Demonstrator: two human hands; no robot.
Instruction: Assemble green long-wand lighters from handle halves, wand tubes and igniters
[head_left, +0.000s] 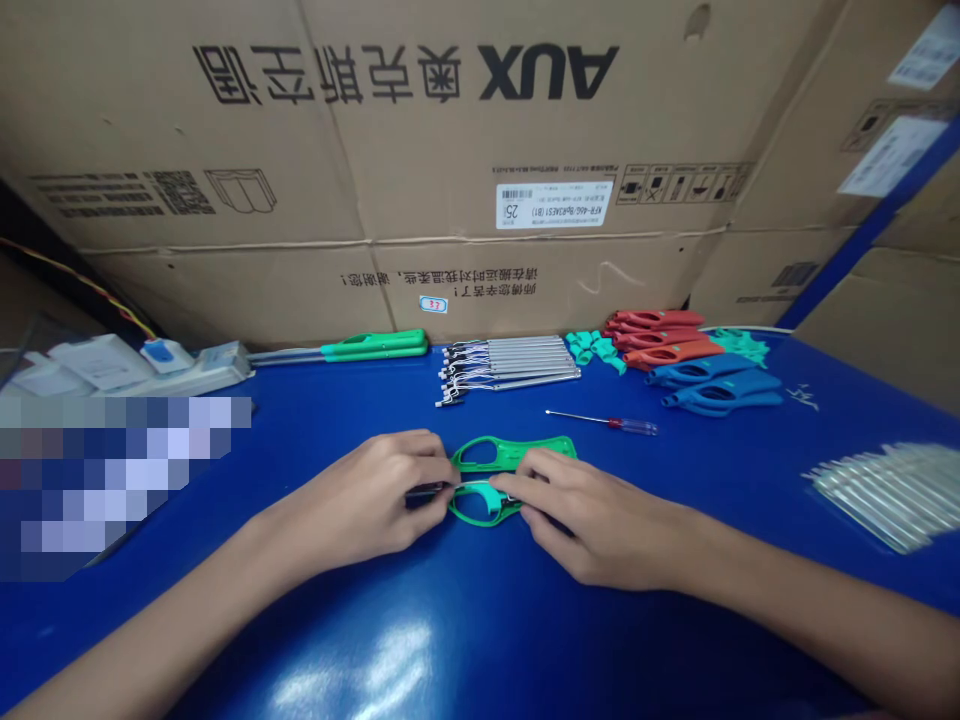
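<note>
Two green plastic casing halves, shaped like long-nosed lighter handles, lie side by side in front of me. The far half (555, 447) shows its inner side. In the near half (480, 520) sits a teal trigger (493, 499). My left hand (386, 495) is closed in a pinch around a slim metal tube (421, 491) at the casing's left end; the fingers cover part of the tube. My right hand (581, 510) has its fingers closed on the near half at its right end and hides most of that end. Small dark parts show by its fingertips.
Behind are green lighters (379, 345), metal tubes with wires (525, 362), teal triggers (592, 348), red casings (667, 335) and blue casings (720, 385). A screwdriver (630, 426) lies nearer. Clear tubes (892, 495) are at right, a power strip (202, 370) at left. A cardboard wall (420, 210) stands behind.
</note>
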